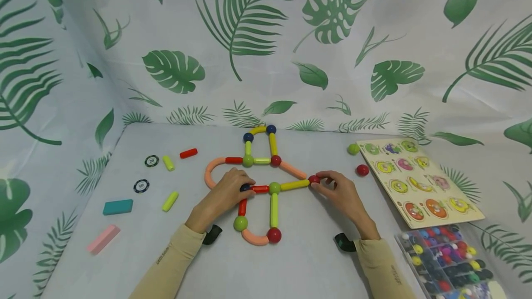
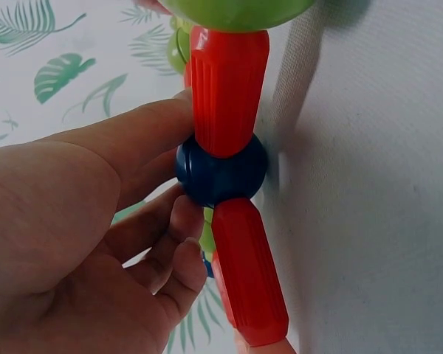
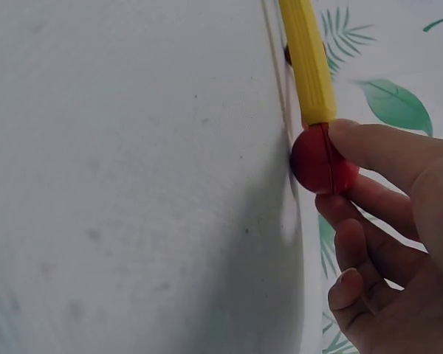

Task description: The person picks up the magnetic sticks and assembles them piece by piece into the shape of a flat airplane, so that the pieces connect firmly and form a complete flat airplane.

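Note:
On the white table lies a figure of coloured rods and balls. My left hand [image 1: 226, 191] holds its dark blue ball [image 2: 223, 171] between thumb and fingers; red rods [image 2: 249, 273] meet at this ball. With thumb and fingertips, my right hand [image 1: 342, 195] pinches a red ball [image 3: 323, 161] at the figure's right tip. A yellow rod [image 1: 295, 185] runs from that ball to a green ball [image 1: 275, 188]. The end of a peach rod [image 1: 293, 170] comes close to the red ball; whether they touch I cannot tell. The left fingers partly cover the blue ball in the head view.
Loose rods, a red one [image 1: 189, 153] among them, two poker chips [image 1: 141, 186], a teal block [image 1: 118, 207] and a pink block [image 1: 103, 239] lie left. At right are a loose red ball [image 1: 362, 170], a green ball [image 1: 353, 149], a picture board [image 1: 392, 197] and a bead box [image 1: 405, 248].

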A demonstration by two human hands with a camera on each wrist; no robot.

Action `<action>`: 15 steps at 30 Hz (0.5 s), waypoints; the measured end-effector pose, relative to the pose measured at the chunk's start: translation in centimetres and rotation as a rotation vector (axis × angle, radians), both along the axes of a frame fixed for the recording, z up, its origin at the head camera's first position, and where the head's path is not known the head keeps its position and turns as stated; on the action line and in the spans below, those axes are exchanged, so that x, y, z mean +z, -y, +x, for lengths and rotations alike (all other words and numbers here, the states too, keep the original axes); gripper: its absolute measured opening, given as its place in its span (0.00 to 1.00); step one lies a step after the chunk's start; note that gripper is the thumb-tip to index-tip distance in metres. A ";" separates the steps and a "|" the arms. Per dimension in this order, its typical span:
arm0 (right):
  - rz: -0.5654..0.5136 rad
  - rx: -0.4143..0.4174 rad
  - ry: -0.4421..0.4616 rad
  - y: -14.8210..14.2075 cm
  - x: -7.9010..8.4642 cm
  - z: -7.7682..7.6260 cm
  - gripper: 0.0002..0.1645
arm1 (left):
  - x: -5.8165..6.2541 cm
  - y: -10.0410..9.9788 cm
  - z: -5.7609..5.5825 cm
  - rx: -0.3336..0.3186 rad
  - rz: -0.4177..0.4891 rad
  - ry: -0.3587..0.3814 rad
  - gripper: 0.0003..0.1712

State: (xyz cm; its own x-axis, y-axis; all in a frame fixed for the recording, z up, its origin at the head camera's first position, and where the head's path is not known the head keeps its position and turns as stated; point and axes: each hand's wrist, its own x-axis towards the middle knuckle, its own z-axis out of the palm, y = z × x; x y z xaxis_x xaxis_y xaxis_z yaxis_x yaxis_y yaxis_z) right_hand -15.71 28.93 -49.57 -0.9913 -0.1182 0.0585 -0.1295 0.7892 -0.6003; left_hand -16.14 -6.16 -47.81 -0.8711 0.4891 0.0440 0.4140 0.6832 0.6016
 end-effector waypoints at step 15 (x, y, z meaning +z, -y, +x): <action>-0.004 0.022 0.000 0.5 0.4 -0.5 0.23 | -0.3 0.1 -0.1 -0.017 -0.006 -0.042 0.16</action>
